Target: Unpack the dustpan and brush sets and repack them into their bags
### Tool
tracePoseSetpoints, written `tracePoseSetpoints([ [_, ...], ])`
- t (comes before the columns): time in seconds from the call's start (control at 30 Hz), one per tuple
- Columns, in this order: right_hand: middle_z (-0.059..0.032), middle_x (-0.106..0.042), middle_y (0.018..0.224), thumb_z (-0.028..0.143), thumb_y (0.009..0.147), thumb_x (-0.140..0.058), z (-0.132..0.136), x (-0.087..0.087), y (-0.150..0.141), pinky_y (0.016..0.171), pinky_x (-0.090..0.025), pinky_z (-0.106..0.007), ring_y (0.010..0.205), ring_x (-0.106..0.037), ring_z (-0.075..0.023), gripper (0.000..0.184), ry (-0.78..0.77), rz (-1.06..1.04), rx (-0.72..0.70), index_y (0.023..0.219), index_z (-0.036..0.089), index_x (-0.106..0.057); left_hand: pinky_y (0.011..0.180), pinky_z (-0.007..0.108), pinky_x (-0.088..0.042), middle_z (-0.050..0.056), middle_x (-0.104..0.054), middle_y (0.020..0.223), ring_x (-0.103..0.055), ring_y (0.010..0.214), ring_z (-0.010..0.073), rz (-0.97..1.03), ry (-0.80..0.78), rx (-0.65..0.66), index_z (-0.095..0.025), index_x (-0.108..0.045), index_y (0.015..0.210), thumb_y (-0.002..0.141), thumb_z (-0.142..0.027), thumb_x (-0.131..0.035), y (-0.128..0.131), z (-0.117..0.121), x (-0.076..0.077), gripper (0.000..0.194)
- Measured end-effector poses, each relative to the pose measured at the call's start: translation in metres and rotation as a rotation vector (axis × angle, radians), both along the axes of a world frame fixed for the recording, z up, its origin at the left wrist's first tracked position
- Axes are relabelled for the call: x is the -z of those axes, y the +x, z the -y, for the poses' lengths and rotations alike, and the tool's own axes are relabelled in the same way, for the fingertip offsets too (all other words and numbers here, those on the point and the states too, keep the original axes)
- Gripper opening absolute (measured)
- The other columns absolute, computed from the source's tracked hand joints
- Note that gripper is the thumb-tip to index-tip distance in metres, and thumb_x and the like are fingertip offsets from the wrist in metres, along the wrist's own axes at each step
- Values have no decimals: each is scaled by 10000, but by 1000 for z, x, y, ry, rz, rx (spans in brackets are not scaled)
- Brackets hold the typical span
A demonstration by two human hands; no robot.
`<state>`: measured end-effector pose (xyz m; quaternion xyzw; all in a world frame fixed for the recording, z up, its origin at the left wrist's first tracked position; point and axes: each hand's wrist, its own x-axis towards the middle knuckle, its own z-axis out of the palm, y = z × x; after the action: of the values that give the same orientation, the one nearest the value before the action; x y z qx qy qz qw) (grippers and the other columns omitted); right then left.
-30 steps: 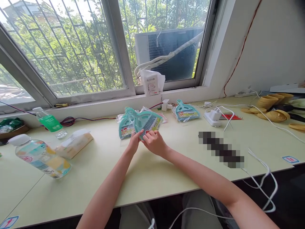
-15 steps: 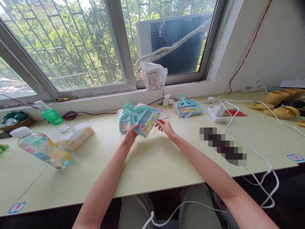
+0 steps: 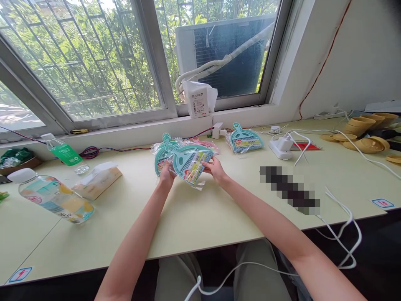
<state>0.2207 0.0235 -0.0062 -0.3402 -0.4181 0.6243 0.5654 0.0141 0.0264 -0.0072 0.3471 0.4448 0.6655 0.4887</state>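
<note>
Left hand (image 3: 167,172): extended forward, fingers grasping left side of dustpan-and-brush set (image 3: 188,161).
Right hand (image 3: 215,167): angled inward, fingers gripping right edge.
Dustpan-and-brush set: tilted between both hands, over bench (image 3: 200,221).

Left hand (image 3: 166,174): fingers partly hidden by held teal dustpan set (image 3: 184,161); right hand (image 3: 216,169): some fingertips behind its edge, hard to make out. Rear teal set (image 3: 160,158) mostly covered by the held one. Pink item (image 3: 209,145) behind, largely blocked, type unclear. Small print on the held set's label too small to read; same for white packet (image 3: 199,104) on the sill. Dark object (image 3: 290,190) pixelated, can't identify. Green scrap (image 3: 3,196) cut off by left edge. White cable (image 3: 244,264) runs out at bottom edge.
</note>
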Motion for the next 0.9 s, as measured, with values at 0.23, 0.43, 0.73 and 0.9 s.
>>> tracePoseSetpoints([
  [0.23,-16,-710,857,179,712,-699,-2,-11,12,804,-588,-410,782,-689,-184,284,24,6,14,952,216,-551,754,290,-544,138,-657,1061,-664,895,161,157,19,-369,-151,-533,1070,960,-497,-171,-60,-2,-12,513],
  [0.43,-20,-714,909,157,726,-687,-10,-7,20,857,-569,-390,822,-693,-181,275,-4,-78,71,950,223,-541,899,322,-493,171,-528,1252,-574,1106,185,-68,-143,-1025,-140,-365,1239,827,-148,-479,-106,5,-13,428],
  [0.73,-13,-707,949,202,722,-680,-6,-6,16,849,-568,-372,847,-689,-176,310,62,-110,22,1000,234,-546,1147,526,-86,135,-236,1513,-126,1431,284,-939,247,-868,-200,-373,1339,821,-228,-558,-40,36,-37,551],
  [0.9,0,-705,893,229,756,-649,-11,-5,17,824,-567,-365,801,-693,-170,270,92,-87,-19,1005,244,-546,896,402,-495,98,-616,1125,-564,1107,260,-397,180,82,-221,-463,1280,877,-470,-486,20,25,-21,474],
])
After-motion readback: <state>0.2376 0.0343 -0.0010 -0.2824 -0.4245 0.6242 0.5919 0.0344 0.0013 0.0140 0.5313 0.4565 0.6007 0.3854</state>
